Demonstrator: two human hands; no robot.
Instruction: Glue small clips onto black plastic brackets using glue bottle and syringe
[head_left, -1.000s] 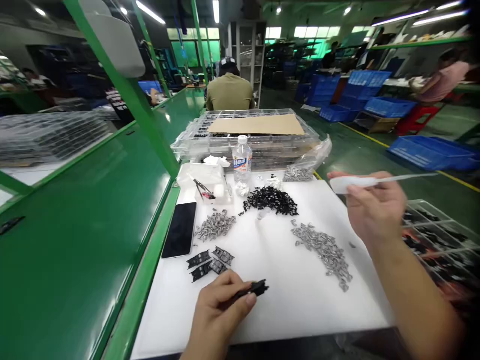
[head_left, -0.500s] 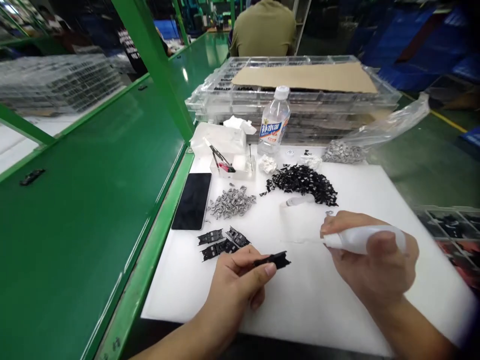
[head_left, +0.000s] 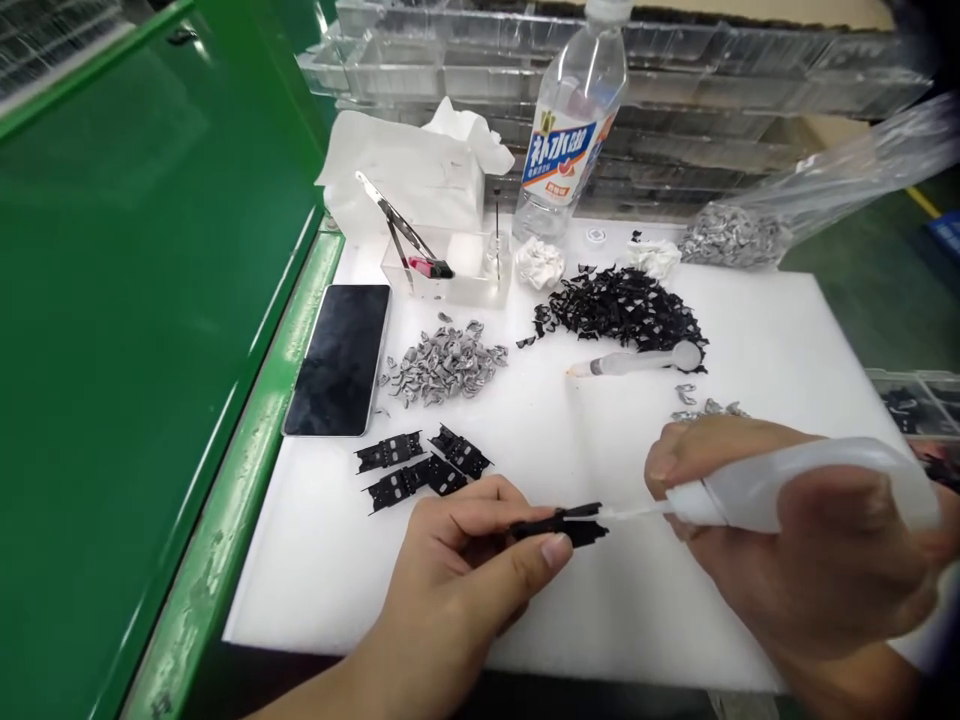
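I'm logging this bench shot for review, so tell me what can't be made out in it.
Head view only:
- Black part: the left hand covers its near end.
- White squeeze bottle: the right hand wraps its body; the contents are hidden.
- Whether the nozzle touches the part: too small to tell.
- Water bottle: cap cut off by the top edge.
- Tray at right: cut off by the edge, blurred.

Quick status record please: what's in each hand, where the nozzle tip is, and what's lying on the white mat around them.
left hand: pinches a black plastic part between thumb and fingers
right hand: grips a white squeeze bottle
nozzle tip: at the black plastic part, contact too fine to tell
mat: four black parts, two grey clip piles, black piece pile, spare dropper
left edge: phone
back: water bottle, tweezers
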